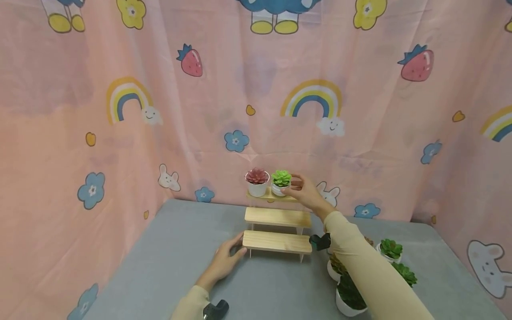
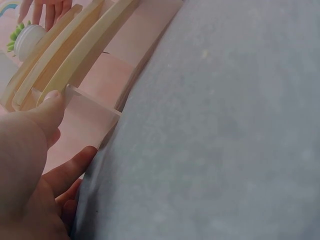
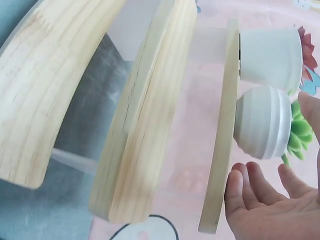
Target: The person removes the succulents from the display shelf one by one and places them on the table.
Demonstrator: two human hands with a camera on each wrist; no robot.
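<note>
In the head view, a three-tier stand with wooden steps (image 1: 276, 242) and clear supports stands on the table. My left hand (image 1: 224, 260) is at the left end of its lowest step. The left wrist view shows that thumb (image 2: 52, 102) against the wood and the forefinger stretched out beside the clear support. On the top step, a bright green succulent in a ribbed white pot (image 3: 265, 122) sits right of a dark red succulent in a white pot (image 1: 257, 189). My right hand (image 3: 280, 200) reaches beside the green one, fingers spread and loosely bent, not closed round the pot.
Several potted succulents, among them a dark green one (image 1: 350, 295) and a brighter one (image 1: 391, 250), stand on the grey table (image 1: 160, 266) at the right, partly behind my right forearm. A pink printed curtain (image 1: 224, 98) hangs behind the table.
</note>
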